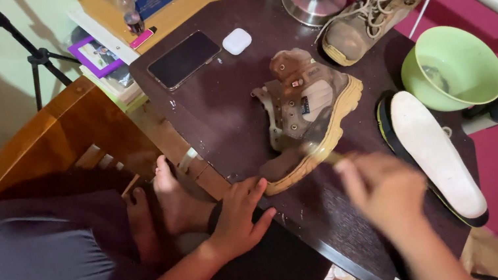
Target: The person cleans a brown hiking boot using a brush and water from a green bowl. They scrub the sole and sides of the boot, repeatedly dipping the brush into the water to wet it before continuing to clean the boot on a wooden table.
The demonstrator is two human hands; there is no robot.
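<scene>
Lying on its side near the middle of the dark brown wooden table [225, 117], sole turned toward the table's near edge: a tan suede lace-less ankle boot with a thick yellowish rubber sole [308, 110]. Tipped that way, seemingly, to bring the sole's rim and toe up within reach of both hands.

Left hand [239, 218] resting at the boot's toe end, fingers curled loosely and spread, fingertips touching the toe of the sole; holding nothing, apparently just steadying the boot against sliding. Right hand [384, 188] just right of the boot's toe, blurred with motion, closed around a small thin thing whose tip meets the sole's edge; too smeared to tell whether brush or cloth.

Beyond the boot, toward the table's far edge: a matching tan boot with pale laces [374, 3], propped upright. Right of the boot: a light green plastic bowl [451, 68] holding a little water, kept close to the working hand. Between the bowl and the right hand: a white foam insole [435, 157] lying flat on a dark one, presumably pulled out of the boot.

Left of the boot, well apart: a black smartphone [183, 58] lying flat, and a small white rounded earbud case [236, 40] just beside it, clear of the wet side.
</scene>
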